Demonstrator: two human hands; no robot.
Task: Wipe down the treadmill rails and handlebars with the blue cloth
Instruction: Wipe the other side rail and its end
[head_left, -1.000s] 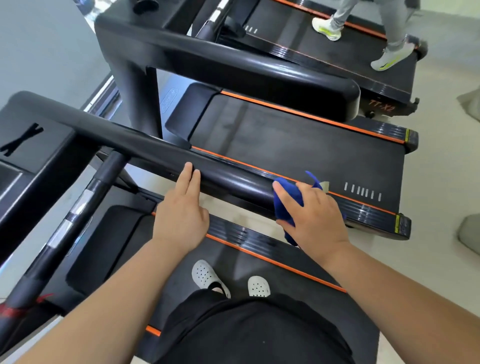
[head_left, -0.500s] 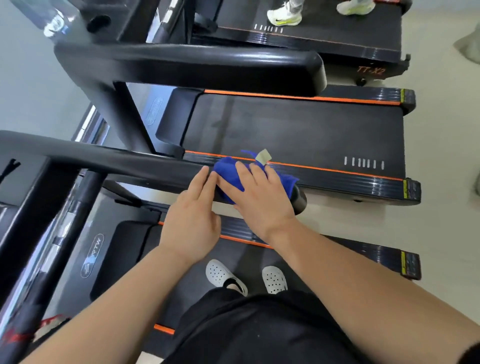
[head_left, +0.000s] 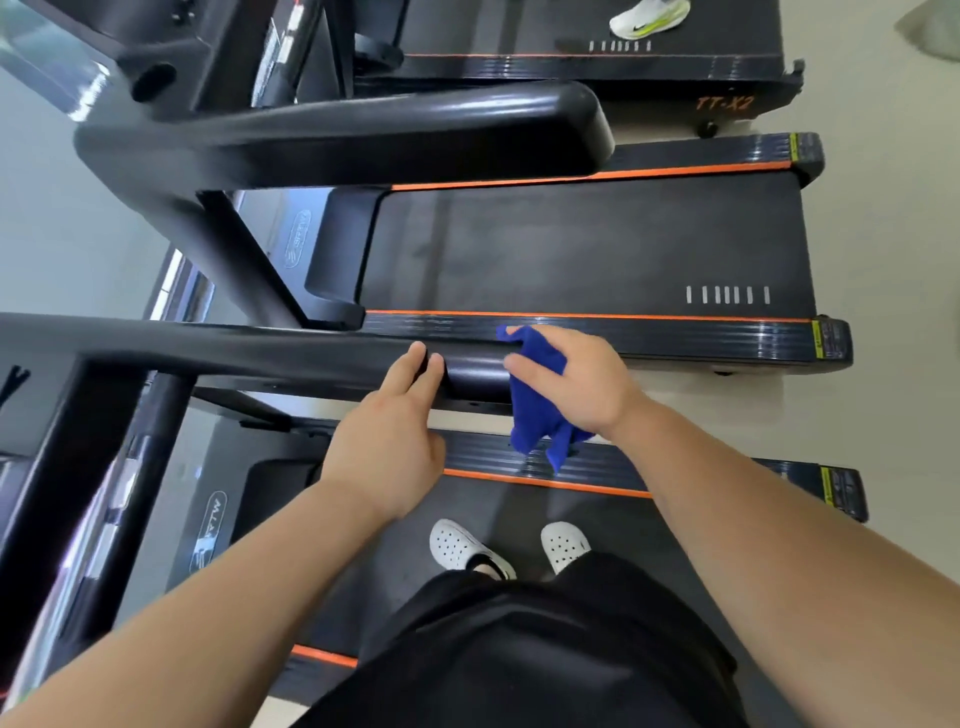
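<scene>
Blue cloth (head_left: 535, 400) is sitting just right of the frame's centre, wrapping over the rounded end of the near handlebar (head_left: 260, 348), and its loose tail is hanging below the bar in front of the ribbed side rail (head_left: 488, 457) of the treadmill the person is standing on. The right hand (head_left: 584, 384) is clamping the cloth against the bar's end: its thumb is lying across the near face of the fabric while a fingertip is showing over the top edge, so the fingers are curling round cloth and bar together. The left hand (head_left: 389, 447) is resting on the same handlebar just beside the cloth, apart from it by a short stretch of bare black bar; its fingers are lying straight and close together with their tips on top of the bar, gripping nothing. Both forearms are reaching up from the lower corners of the frame. Below the hands, two white perforated shoes (head_left: 467, 551) are standing on the dark belt, partly hidden by black shorts (head_left: 519, 649). Across the middle of the frame a neighbouring treadmill deck (head_left: 571, 249) is lying edged in orange, with its own thick handlebar (head_left: 363, 135) crossing the upper left. At the top edge, a white and yellow-green sneaker (head_left: 649, 18) is standing on a third treadmill.
</scene>
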